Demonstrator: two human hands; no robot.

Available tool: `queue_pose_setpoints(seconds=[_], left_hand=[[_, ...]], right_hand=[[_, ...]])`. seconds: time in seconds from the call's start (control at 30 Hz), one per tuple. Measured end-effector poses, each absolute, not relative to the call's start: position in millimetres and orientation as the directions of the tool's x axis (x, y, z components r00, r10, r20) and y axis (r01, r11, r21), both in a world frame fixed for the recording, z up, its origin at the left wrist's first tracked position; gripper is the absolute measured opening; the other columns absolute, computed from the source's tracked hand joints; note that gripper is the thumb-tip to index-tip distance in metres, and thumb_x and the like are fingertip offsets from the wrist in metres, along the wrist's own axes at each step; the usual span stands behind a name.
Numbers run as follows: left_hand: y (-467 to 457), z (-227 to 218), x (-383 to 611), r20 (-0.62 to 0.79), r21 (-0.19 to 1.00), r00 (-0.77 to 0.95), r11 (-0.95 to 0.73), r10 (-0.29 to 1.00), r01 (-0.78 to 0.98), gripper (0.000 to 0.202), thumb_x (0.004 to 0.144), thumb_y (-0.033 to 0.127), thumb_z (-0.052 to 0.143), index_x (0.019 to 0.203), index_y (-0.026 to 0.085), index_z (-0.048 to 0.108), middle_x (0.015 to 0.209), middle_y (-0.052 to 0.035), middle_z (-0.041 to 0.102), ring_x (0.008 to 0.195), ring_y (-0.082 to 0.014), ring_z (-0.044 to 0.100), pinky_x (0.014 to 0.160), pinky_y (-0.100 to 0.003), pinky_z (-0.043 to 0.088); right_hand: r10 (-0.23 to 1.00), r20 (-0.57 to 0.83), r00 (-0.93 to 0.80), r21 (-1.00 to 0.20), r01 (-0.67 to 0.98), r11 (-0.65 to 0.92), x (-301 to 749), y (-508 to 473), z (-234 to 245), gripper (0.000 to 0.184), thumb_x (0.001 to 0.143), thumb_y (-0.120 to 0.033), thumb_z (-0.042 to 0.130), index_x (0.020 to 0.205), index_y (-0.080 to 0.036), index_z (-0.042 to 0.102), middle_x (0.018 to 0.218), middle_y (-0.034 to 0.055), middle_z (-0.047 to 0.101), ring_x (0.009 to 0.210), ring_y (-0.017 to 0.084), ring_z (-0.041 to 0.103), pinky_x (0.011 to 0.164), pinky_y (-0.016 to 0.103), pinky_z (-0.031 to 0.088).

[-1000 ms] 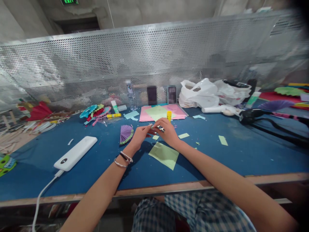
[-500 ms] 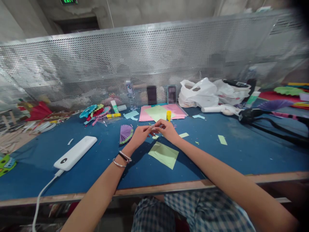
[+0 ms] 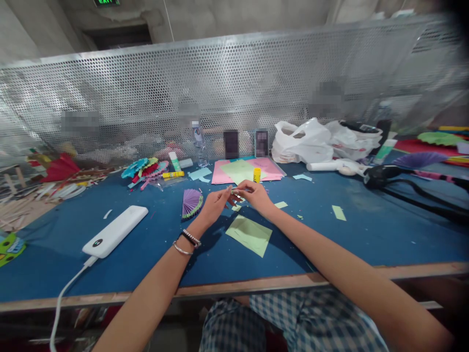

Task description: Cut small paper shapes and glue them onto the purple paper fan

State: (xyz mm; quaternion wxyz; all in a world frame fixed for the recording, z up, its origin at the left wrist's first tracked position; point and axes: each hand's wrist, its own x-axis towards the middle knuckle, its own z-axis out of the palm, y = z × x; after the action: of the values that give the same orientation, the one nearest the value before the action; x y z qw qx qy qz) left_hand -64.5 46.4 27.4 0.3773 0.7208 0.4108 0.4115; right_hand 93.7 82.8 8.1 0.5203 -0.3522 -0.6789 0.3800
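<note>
Left hand, right hand: pinched a tiny bit, middle of frame.
Which way it pointed: too small to tell.
Green paper: below, long sides sloped toward lower right.

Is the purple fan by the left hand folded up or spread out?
Spread out. The purple fan beside the left hand shows its pleats opening toward a curved, green-trimmed edge.

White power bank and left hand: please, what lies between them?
In the head view, a purple pleated fan lies between the power bank and left hand.
</note>
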Motion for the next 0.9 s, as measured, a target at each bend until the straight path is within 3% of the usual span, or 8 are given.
queue_pose_setpoints(seconds=[0.2, 0.4, 0.7, 0.9], left_hand=[[49, 23, -64, 0.322, 0.844, 0.272, -0.405, 0.907, 0.351, 0.048, 0.086, 0.05, 0.031, 0.08, 0.015, 0.063, 0.072, -0.0044, 0.066, 0.064, -0.0157, 0.058, 0.057, -0.024, 0.041], [46, 23, -66, 0.457, 0.67, 0.218, -0.495, 0.862, 0.554, 0.045, 0.088, 0.045, 0.03, 0.061, 0.018, 0.052, 0.056, -0.0004, 0.053, 0.055, -0.0131, 0.047, 0.058, -0.024, 0.032], [46, 20, -67, 0.504, 0.54, 0.223, -0.506, 0.834, 0.672, 0.032, 0.09, 0.039, 0.03, 0.07, 0.02, 0.048, 0.054, 0.0011, 0.043, 0.05, -0.0135, 0.038, 0.053, -0.025, 0.023], [45, 21, -67, 0.518, 0.51, 0.241, -0.522, 0.821, 0.684, 0.032, 0.09, 0.037, 0.029, 0.07, 0.02, 0.047, 0.055, 0.001, 0.043, 0.051, -0.0136, 0.04, 0.053, -0.025, 0.023]], right_hand=[[0.869, 0.438, -0.23, -0.883, 0.07, 0.464, 93, 81, 7, 0.025, 0.066, -0.041, 0.065, 0.069, -0.018, 0.059, 0.066, -0.0004, 0.058, 0.061, 0.012, 0.05, 0.056, 0.024, 0.04], [0.876, 0.412, -0.252, -0.894, 0.072, 0.442, 90, 78, 7, 0.027, 0.066, -0.043, 0.065, 0.069, -0.017, 0.059, 0.067, 0.0004, 0.059, 0.06, 0.012, 0.051, 0.055, 0.025, 0.041], [0.874, 0.396, -0.282, -0.906, 0.033, 0.421, 89, 76, 10, 0.029, 0.069, -0.045, 0.063, 0.074, -0.018, 0.056, 0.068, -0.0005, 0.057, 0.063, 0.012, 0.052, 0.058, 0.025, 0.042], [0.828, 0.318, -0.461, -0.939, -0.031, 0.343, 86, 72, 8, 0.04, 0.081, -0.053, 0.043, 0.064, -0.018, 0.049, 0.055, -0.0036, 0.044, 0.053, 0.009, 0.044, 0.055, 0.023, 0.038]])
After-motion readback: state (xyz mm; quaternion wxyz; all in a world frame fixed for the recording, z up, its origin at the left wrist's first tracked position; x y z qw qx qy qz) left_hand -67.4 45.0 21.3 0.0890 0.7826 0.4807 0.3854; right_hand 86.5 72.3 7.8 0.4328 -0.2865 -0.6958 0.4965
